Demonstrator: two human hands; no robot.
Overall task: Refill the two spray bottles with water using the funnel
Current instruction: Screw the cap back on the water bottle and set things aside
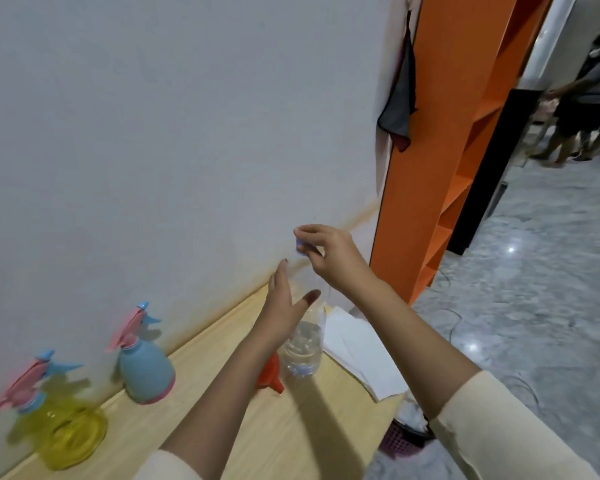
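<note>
Right hand is pinching blue cap above water bottle near right edge of counter; left hand is hovering open beside neck. Best gripping bottle firmly before pouring.

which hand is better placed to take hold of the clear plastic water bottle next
Left, probably. The left hand is open beside the upper part of the clear plastic water bottle, while the right hand pinches the small blue cap above it.

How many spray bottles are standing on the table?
2. The yellow spray bottle stands at the near left end of the wooden table; the blue spray bottle stands farther along, by the wall. None seems hidden.
</note>
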